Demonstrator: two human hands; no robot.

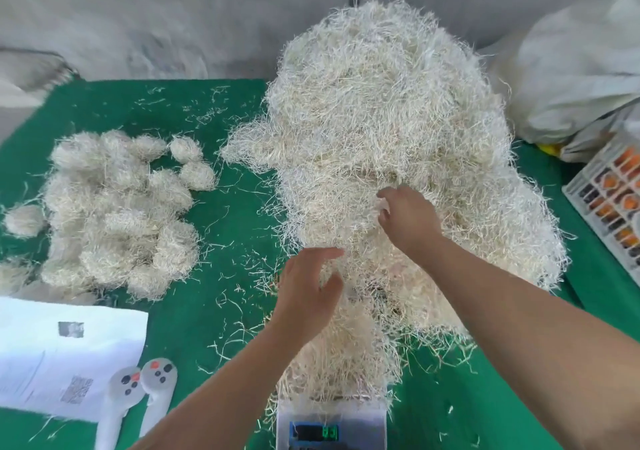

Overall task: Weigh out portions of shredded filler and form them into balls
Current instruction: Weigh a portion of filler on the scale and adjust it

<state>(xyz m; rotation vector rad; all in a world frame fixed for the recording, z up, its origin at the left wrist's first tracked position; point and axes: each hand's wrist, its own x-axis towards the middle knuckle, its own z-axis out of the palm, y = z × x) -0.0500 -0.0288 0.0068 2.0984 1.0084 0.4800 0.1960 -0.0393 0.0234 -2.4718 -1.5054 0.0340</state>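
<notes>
A big heap of pale shredded filler (391,131) covers the right half of the green table (214,311). Its near end spills over a small white digital scale (331,427) with a green lit display. My right hand (410,219) reaches into the heap, fingers curled around a tuft of strands. My left hand (308,290) hovers at the heap's left edge with fingers spread, holding nothing. A cluster of several finished filler balls (117,214) lies on the left side of the table.
A white paper sheet (65,356) and two white handheld controllers (138,397) lie at the near left. A crate with orange and black items (613,204) stands at the right edge. A white plastic bag (575,79) sits behind it. Loose strands litter the cloth.
</notes>
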